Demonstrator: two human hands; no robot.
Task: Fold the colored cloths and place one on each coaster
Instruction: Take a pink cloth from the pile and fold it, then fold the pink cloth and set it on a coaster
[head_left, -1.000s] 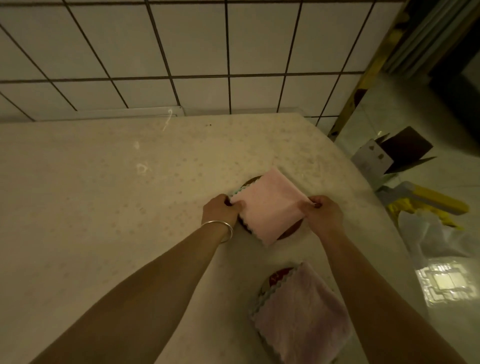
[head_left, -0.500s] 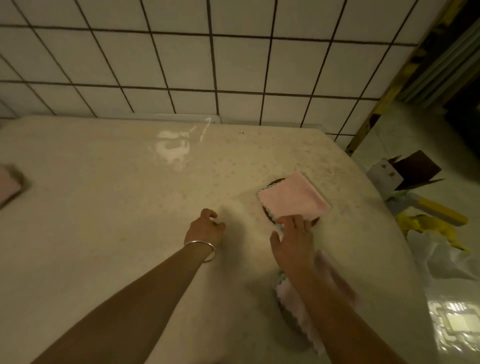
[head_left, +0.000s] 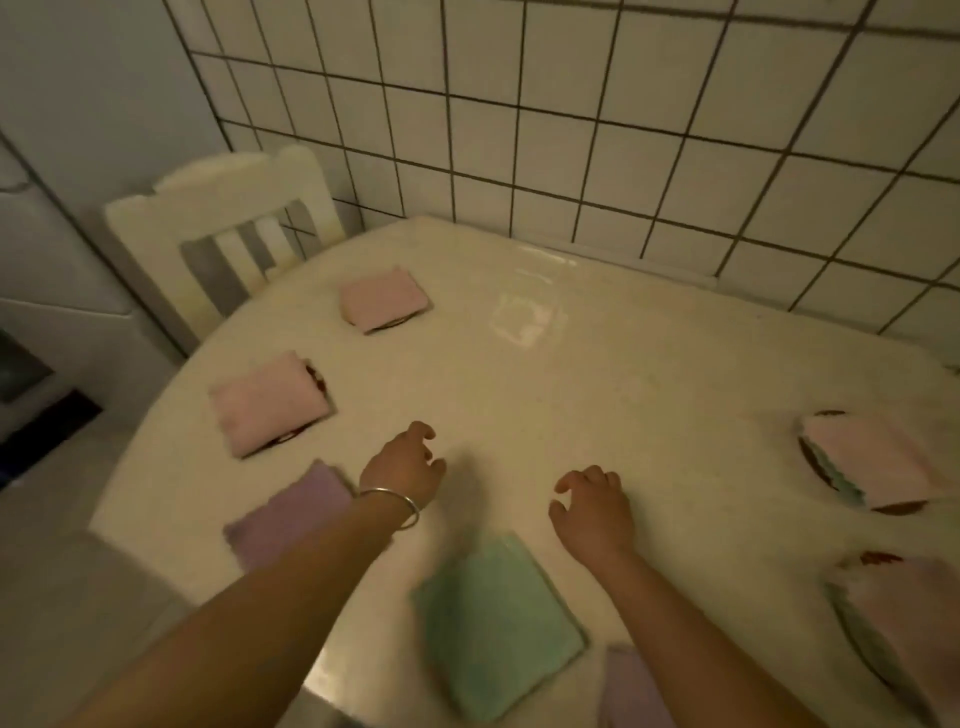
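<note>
Both hands (head_left: 402, 467) (head_left: 595, 512) off pink cloth (head_left: 878, 460) | empty | frame motion-blurred

On the pale speckled round table (head_left: 597, 374), folded cloths lie in a ring. At ten o'clock a folded pink cloth (head_left: 383, 299) lies on a dark coaster; nearer, at nine, a second folded pink cloth (head_left: 267, 402) covers another coaster (head_left: 318, 376). At eight lies a folded lilac cloth (head_left: 291, 512), at six a folded green cloth (head_left: 496, 626), with another lilac cloth (head_left: 631, 691) just right of it. At three a pink cloth with scalloped edge (head_left: 872, 460) lies on a coaster; at four a pale pink cloth (head_left: 904, 618) on another. Both hands hover over the middle, apart. A white slatted chair (head_left: 223, 228) stands behind the table's left, at the tiled wall (head_left: 597, 130).
</note>
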